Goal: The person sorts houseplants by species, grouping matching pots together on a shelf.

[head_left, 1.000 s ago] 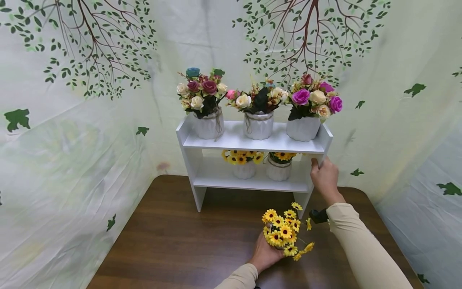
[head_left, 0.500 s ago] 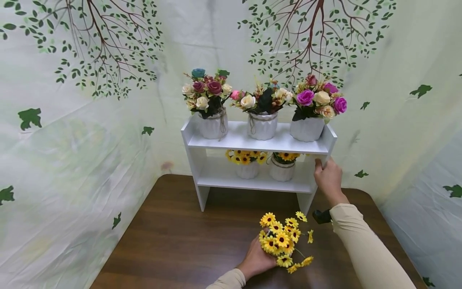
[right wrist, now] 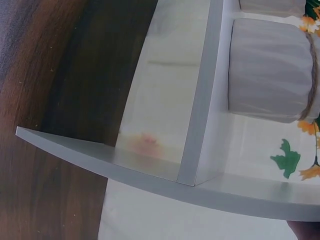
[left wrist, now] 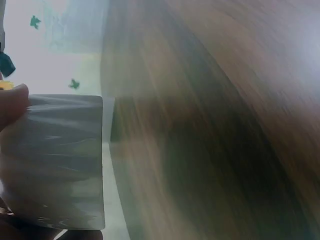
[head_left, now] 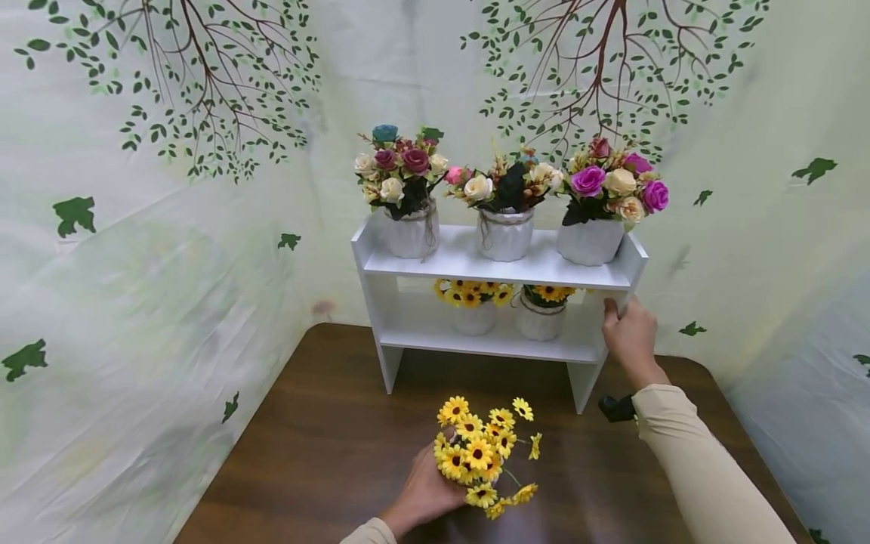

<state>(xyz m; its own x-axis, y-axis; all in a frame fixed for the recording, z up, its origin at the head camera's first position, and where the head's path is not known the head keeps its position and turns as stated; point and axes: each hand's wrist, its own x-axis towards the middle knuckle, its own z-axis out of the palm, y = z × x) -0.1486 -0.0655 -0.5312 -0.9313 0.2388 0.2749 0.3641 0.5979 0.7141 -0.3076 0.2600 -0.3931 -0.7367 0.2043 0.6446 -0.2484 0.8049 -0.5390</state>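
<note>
In the head view my left hand (head_left: 430,483) grips a pot of yellow artificial daisies (head_left: 476,453) low over the table's near part. The flowers hide that pot from above. The left wrist view shows the white pot (left wrist: 55,160) lying across the view, with a finger (left wrist: 12,106) at its rim. My right hand (head_left: 632,336) holds the right side panel of a white two-tier shelf (head_left: 489,349), thumb on the panel's front edge. Only a dark sliver of that hand shows in the right wrist view, where the shelf's side panel (right wrist: 150,187) runs across.
Several potted bouquets stand on the shelf's top, including a left pot (head_left: 411,230), a middle pot (head_left: 506,234) and a right pot (head_left: 590,240). Two sunflower pots, a left one (head_left: 474,317) and a right one (head_left: 540,317), occupy the lower tier. A leaf-printed cloth (head_left: 170,264) hangs behind the wooden table (head_left: 306,438).
My left hand has moved leftward with the potted daisies, away from the shelf's right leg. My right hand stays on the side panel. The whole head view has shifted slightly.
</note>
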